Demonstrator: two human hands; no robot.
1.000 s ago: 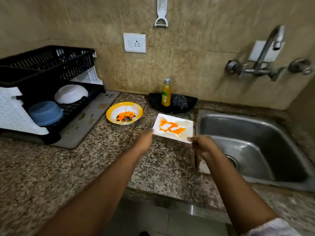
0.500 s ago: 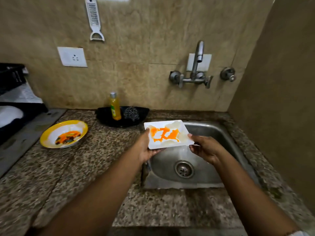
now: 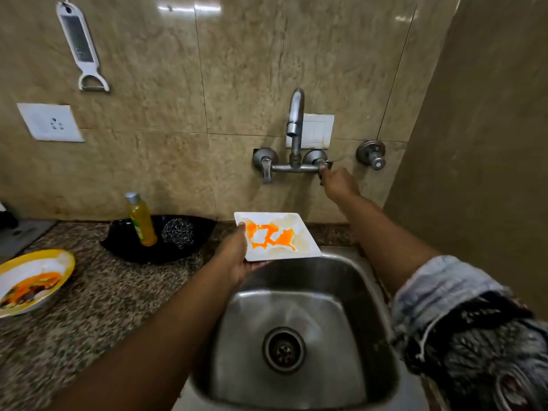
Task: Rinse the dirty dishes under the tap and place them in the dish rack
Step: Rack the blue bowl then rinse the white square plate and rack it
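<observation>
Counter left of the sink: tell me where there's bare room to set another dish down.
Bare granite counter lies between the yellow bowl and the sink rim, in front of the black tray. The left forearm crosses its near part. The back strip is crowded: the tray holds the soap bottle and steel scrubber.
</observation>
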